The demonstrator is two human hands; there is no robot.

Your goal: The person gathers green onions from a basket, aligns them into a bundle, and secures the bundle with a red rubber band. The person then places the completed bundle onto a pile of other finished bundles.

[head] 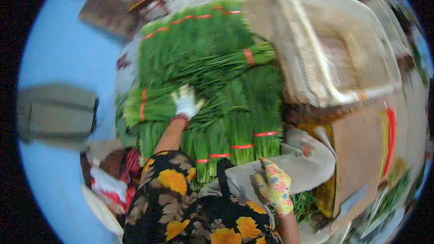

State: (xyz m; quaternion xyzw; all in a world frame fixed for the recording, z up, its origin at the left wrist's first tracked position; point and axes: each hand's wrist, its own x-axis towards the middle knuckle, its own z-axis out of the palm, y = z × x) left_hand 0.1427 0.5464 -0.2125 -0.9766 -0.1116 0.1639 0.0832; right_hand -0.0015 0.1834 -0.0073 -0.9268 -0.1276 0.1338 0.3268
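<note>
My left hand [186, 103], in a white glove, rests with spread fingers on a large bundle of green garlic chives [156, 103] that lies crosswise under a red band. Just beyond it, another banded bundle [217, 61] lies crosswise with its pale ends to the right. Beneath both is a stack of upright-laid bundles, their red tapes [220, 156] along the near edge and more tapes [190, 17] along the far edge. My right hand [276, 186], in a flower-print glove, is beside my grey trouser leg, thumb apart from the fingers, with nothing seen in it. The picture is blurred.
Stacked white plastic crates [325, 57] stand to the right of the chives. A cardboard box [356, 156] is by my right knee, with red strips [391, 139] beside it. More loose greens [303, 205] lie near my right wrist. On the blue floor at left sits a grey box-like object [61, 113].
</note>
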